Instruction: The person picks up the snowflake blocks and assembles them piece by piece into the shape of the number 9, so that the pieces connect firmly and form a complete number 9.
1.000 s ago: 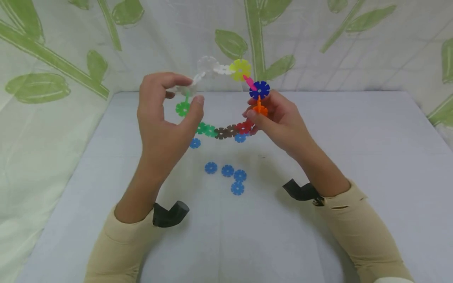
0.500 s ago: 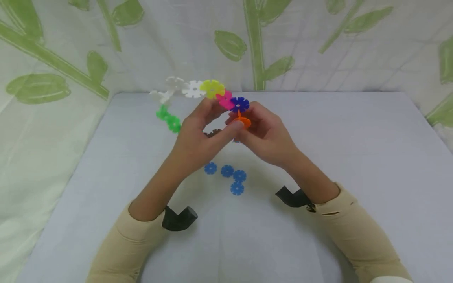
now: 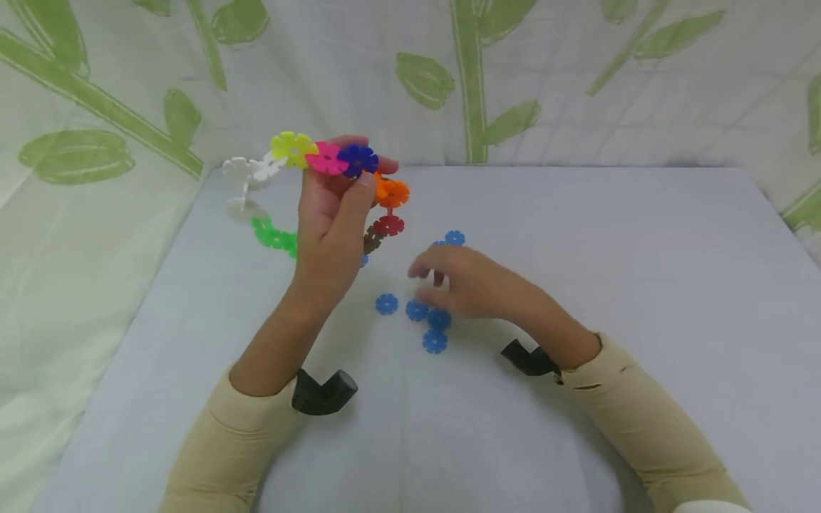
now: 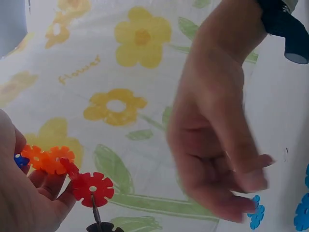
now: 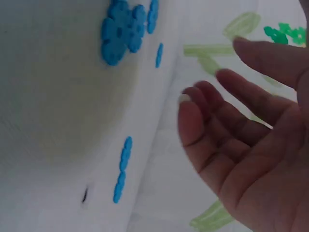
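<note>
My left hand (image 3: 333,228) holds up a chain of slotted plastic snowflake discs (image 3: 321,153), its thumb pinching near the dark blue and orange discs. The chain runs through white, yellow, pink, dark blue, orange, red, brown and green; part passes behind the hand. In the left wrist view, a red disc (image 4: 104,186) hangs below the orange ones. My right hand (image 3: 474,285) hovers with loosely bent fingers just above several loose light blue snowflake discs (image 3: 435,349). Nothing shows between its fingers in the right wrist view, where more blue discs (image 5: 113,43) lie beside it.
A white-covered table (image 3: 609,285) lies under both hands. More blue discs (image 3: 455,236) lie farther back, partly behind the right hand. A curtain with green leaves (image 3: 423,80) hangs behind the table. Black wrist mounts (image 3: 323,393) stick out at both cuffs.
The right hand has let go of the chain and come down toward the loose blue discs. The left hand has taken hold near the orange disc and carried the chain leftward.
</note>
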A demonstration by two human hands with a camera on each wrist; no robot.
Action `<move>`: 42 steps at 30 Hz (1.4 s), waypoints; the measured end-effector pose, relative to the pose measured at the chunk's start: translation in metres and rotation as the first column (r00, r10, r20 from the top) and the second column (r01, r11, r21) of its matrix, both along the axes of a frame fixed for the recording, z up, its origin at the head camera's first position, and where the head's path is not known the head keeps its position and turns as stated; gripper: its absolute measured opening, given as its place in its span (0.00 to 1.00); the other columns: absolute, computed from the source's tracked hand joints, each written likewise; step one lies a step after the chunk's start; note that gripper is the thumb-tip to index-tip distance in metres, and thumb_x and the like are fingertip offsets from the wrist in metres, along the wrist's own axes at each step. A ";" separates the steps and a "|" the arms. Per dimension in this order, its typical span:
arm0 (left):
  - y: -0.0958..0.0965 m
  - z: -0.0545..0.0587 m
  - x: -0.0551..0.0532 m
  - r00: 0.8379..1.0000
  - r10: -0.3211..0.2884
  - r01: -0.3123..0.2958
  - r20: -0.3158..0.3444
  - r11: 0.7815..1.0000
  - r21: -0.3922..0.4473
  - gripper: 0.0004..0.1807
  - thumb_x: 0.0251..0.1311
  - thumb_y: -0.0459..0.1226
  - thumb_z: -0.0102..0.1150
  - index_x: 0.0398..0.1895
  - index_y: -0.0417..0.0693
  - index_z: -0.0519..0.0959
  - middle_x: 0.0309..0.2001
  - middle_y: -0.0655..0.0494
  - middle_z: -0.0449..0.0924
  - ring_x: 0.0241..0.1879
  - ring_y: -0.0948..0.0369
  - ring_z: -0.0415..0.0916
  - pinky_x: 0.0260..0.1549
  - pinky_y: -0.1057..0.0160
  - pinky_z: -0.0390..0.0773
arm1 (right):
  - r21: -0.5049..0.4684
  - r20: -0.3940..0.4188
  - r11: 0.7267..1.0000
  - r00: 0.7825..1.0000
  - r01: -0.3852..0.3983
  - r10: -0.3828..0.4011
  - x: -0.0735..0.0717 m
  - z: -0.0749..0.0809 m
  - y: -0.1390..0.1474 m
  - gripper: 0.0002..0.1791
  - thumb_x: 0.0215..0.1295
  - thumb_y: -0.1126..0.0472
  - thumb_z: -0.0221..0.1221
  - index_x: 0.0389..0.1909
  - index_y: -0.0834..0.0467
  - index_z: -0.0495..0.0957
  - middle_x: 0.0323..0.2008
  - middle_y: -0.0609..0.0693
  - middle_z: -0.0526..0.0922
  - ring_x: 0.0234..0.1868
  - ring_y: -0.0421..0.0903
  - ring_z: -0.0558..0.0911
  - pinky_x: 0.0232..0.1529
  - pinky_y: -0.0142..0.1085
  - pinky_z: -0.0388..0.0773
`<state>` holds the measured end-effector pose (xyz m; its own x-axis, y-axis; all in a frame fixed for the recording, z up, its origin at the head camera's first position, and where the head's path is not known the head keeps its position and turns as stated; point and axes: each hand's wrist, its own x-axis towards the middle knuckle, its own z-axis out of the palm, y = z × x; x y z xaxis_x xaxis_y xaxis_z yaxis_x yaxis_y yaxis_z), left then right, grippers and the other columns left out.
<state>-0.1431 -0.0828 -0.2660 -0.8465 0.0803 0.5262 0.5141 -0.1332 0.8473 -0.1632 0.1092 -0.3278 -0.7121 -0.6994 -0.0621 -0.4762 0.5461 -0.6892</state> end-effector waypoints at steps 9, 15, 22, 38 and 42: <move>0.002 0.000 -0.001 0.998 -0.027 0.025 -0.053 0.998 -0.050 0.13 0.73 0.31 0.43 0.57 0.37 0.67 0.52 0.37 0.76 0.50 0.47 0.77 0.41 0.61 0.82 | 0.358 -0.028 0.933 0.998 -0.044 0.057 0.009 -0.023 -0.018 0.14 0.62 0.56 0.70 0.45 0.54 0.79 0.36 0.45 0.75 0.38 0.42 0.76 0.39 0.30 0.77; 0.002 0.000 -0.001 0.997 -0.036 0.031 -0.072 0.997 -0.071 0.14 0.74 0.30 0.41 0.57 0.31 0.68 0.54 0.37 0.77 0.52 0.47 0.78 0.52 0.56 0.80 | 0.383 0.026 0.921 0.997 -0.077 0.073 0.010 -0.016 -0.012 0.19 0.61 0.55 0.71 0.50 0.55 0.78 0.40 0.46 0.76 0.42 0.42 0.77 0.42 0.31 0.78; 0.002 0.002 -0.001 0.993 -0.057 0.051 -0.101 0.997 -0.060 0.14 0.75 0.30 0.41 0.57 0.31 0.69 0.55 0.39 0.78 0.54 0.47 0.80 0.55 0.52 0.77 | 0.412 0.108 0.906 0.992 -0.100 0.060 0.009 -0.013 -0.006 0.14 0.62 0.58 0.70 0.46 0.54 0.78 0.37 0.45 0.76 0.42 0.44 0.75 0.44 0.34 0.77; 0.003 0.004 0.000 0.987 -0.090 0.077 -0.134 0.992 -0.099 0.17 0.74 0.27 0.42 0.61 0.26 0.69 0.59 0.38 0.77 0.57 0.47 0.78 0.56 0.51 0.76 | 0.462 0.125 0.877 0.989 -0.129 0.079 0.006 -0.005 0.005 0.14 0.62 0.63 0.68 0.44 0.54 0.74 0.36 0.47 0.75 0.41 0.46 0.75 0.41 0.36 0.77; 0.003 0.005 0.000 0.981 -0.067 0.043 -0.181 0.990 -0.136 0.17 0.74 0.26 0.42 0.61 0.25 0.71 0.59 0.41 0.77 0.57 0.48 0.78 0.56 0.52 0.77 | 0.330 0.189 0.928 0.976 -0.170 0.111 -0.001 0.012 0.019 0.09 0.66 0.61 0.65 0.39 0.53 0.73 0.29 0.48 0.75 0.34 0.46 0.76 0.35 0.37 0.75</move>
